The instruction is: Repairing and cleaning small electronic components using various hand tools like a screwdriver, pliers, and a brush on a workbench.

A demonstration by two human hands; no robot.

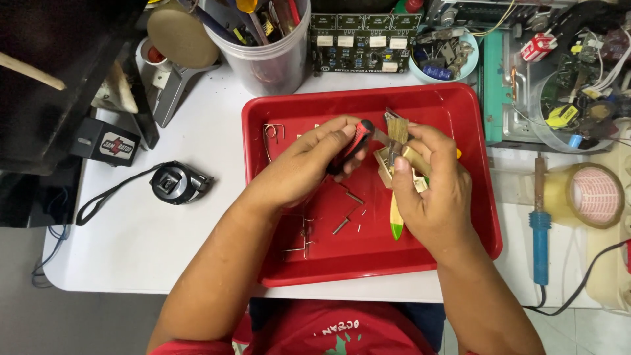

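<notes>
Over a red plastic tray (276, 263), my left hand (305, 164) grips a screwdriver by its red and black handle (357, 138), the metal shaft pointing right. My right hand (430, 190) holds a small cream-coloured plastic part (384, 161) together with a brush whose tan bristles (397, 128) stick up and whose green-tipped handle (396, 223) hangs below the hand. The screwdriver tip meets the part between the two hands. Small metal pins (347, 220) and bent wire pieces (273, 131) lie loose on the tray floor.
A black tape measure (174, 183) with a strap lies on the white table at left. A clear tub of tools (263, 46) and a circuit board (358, 43) stand behind the tray. At right lie a blue-handled soldering iron (539, 230) and a tape roll (588, 195).
</notes>
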